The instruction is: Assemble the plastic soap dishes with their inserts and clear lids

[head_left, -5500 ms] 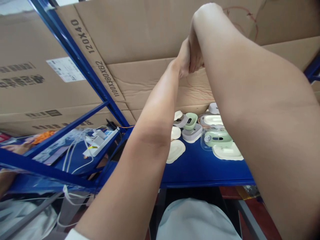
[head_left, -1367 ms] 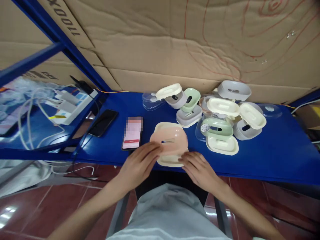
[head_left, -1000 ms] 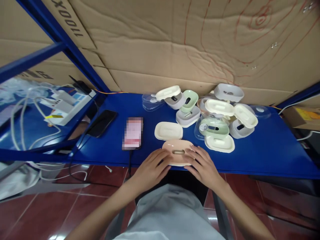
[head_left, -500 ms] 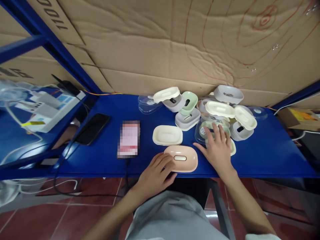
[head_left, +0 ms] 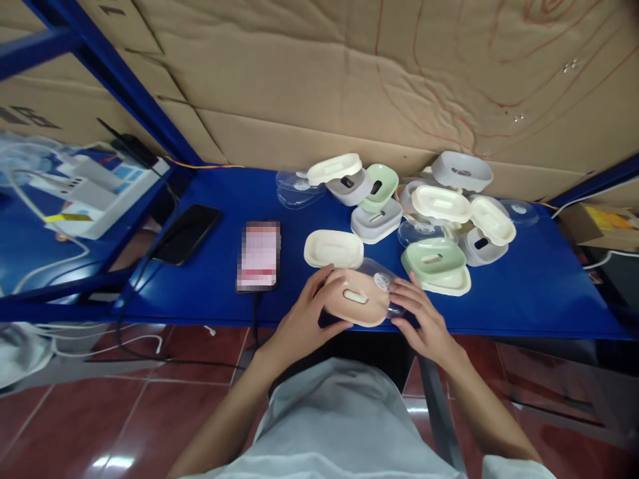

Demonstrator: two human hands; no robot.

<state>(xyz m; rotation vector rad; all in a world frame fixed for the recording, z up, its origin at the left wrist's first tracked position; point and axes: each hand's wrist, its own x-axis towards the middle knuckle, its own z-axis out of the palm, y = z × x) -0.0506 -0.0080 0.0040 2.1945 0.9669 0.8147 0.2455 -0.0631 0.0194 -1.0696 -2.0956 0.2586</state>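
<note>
A peach soap dish (head_left: 367,307) with a pale slot in its middle is tilted up near the table's front edge. My left hand (head_left: 302,322) is closed round its left end. My right hand (head_left: 426,318) grips a clear plastic lid (head_left: 382,281) with a round sticker, which lies against the dish's right side; part of the lid is hidden behind the dish. Just beyond, a cream soap dish (head_left: 333,249) lies flat. To the right, a green soap dish (head_left: 433,258) rests on a cream piece (head_left: 456,283).
Several grey, green and cream dishes and clear lids are heaped at the back, among them a grey dish (head_left: 462,171). On the left are a phone (head_left: 259,256), a dark phone (head_left: 187,233) and a power strip (head_left: 100,213). A cardboard sheet (head_left: 279,86) stands behind the table.
My right hand has drawn a clear lid from beside the green dish over to the peach dish. My left hand now grips the peach dish and has tilted it up.
</note>
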